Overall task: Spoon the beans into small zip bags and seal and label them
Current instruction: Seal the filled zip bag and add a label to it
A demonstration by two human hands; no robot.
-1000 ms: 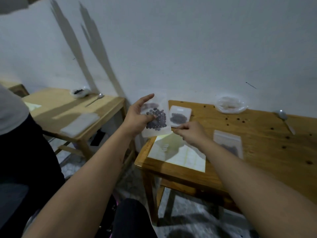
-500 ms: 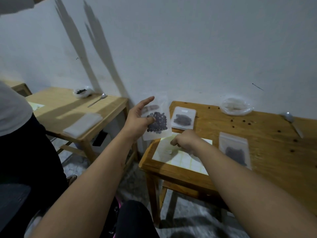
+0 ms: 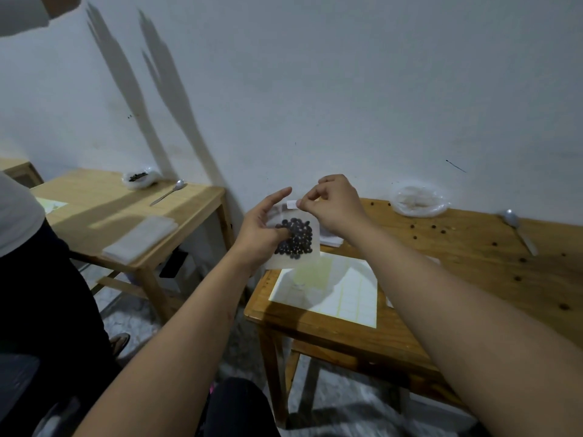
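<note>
My left hand [image 3: 262,230] holds a small clear zip bag [image 3: 295,241] upright above the table's left corner, thumb across its front; dark beans fill its middle. My right hand [image 3: 334,206] pinches a small white label [image 3: 292,204] between thumb and forefinger at the bag's top edge. Below the bag a white label sheet [image 3: 350,294] lies flat on the wooden table [image 3: 473,263]. A clear plastic bag [image 3: 418,201] of bean remains sits by the wall, and a metal spoon [image 3: 517,227] lies to its right.
Loose beans are scattered over the table top. Another filled zip bag [image 3: 331,240] lies partly hidden behind my right wrist. A second table [image 3: 104,212] at left carries a bean bag, a spoon [image 3: 167,192] and a stack of empty bags [image 3: 142,236]. A person in dark clothes stands at far left.
My right hand has left the label sheet and risen to the bag's top edge with a label pinched in it. The left hand brought the bag slightly right and lower.
</note>
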